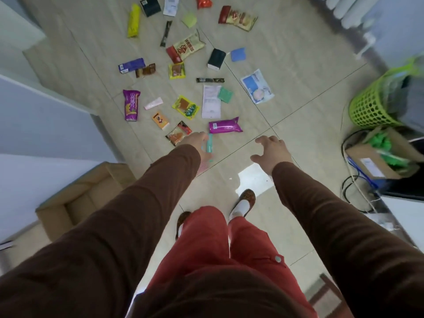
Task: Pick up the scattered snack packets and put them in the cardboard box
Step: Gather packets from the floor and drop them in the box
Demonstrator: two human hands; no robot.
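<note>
my left hand (195, 140) pinches a slim teal packet (209, 145) above the beige tiled floor (298, 92); my right hand (271, 150) hangs empty with fingers spread. the snack packets lie scattered flat on the tiles ahead, glossy and bright: two magenta pouches (225, 125), two yellow sachets (185, 107), two black cartons (216, 59), others in red, tan and blue. the one open brown cardboard box (75, 203) sits on the floor at my left, well apart from them

Brown sleeves (146, 203), red trousers (206, 244), green basket (371, 106).
</note>
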